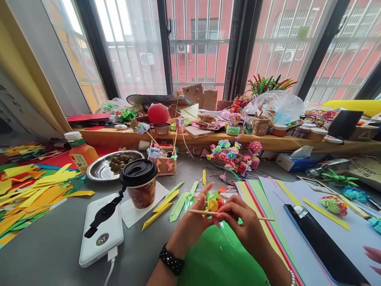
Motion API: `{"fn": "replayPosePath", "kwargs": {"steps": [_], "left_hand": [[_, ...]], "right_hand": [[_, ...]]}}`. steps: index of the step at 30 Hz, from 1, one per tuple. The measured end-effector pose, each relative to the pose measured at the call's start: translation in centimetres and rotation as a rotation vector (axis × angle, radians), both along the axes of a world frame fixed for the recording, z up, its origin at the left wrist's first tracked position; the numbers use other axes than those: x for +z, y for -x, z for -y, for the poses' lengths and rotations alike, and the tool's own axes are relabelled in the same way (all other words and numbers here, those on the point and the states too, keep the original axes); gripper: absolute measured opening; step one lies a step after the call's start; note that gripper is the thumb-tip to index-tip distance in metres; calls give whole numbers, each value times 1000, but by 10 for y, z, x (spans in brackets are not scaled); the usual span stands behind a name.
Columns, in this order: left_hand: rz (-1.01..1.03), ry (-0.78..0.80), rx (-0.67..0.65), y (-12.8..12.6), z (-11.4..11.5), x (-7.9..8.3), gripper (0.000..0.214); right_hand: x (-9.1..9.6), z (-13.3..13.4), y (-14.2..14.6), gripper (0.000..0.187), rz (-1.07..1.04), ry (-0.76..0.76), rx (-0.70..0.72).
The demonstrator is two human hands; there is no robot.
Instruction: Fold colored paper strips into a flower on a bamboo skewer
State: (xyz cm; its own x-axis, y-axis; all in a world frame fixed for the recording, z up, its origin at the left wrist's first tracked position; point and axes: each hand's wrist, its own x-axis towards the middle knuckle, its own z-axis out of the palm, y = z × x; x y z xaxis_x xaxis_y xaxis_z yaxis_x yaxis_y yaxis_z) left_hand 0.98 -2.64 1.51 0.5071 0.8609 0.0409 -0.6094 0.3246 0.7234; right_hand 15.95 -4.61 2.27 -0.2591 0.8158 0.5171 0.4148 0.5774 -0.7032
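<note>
A small folded paper flower [212,203] in yellow, green and orange sits among the fingers of my left hand [192,224], which wears a dotted black wristband. My right hand [245,220] pinches a thin wooden stick [266,219] that lies level across both hands, just in front of the flower. A bit of pink paper [216,221] shows at the stick between the hands; how it is attached is hidden by the fingers. Below them is a green sheet [223,258]. Folded green and yellow paper strips [180,206] lie left of my hands.
To the left stand a lidded coffee cup [141,192], a white power bank [102,230], a metal plate [98,169] and a juice bottle [79,151]. Coloured paper sheets [256,198] and a phone [321,242] lie right. Another person's fingers [373,254] show at the right edge.
</note>
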Motion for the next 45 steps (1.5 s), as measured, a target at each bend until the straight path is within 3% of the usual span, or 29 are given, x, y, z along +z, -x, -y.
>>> {"fn": "replayPosePath", "kwargs": {"steps": [6,14,34,45], "left_hand": [[-56,10,34,-2,-1,-6,24],[-48,42,85,-2,1,-4,23],[7,15,12,-5,-1,-3,36],[42,55,13,-3,0,-1,36]], "right_hand": [[-2,1,2,17,48,-109,-60],[-2,1,5,16,68,-265,-118],[-10,2,8,10,68,-238,-162],[-11,2,9,8,74,-308,-188]]}}
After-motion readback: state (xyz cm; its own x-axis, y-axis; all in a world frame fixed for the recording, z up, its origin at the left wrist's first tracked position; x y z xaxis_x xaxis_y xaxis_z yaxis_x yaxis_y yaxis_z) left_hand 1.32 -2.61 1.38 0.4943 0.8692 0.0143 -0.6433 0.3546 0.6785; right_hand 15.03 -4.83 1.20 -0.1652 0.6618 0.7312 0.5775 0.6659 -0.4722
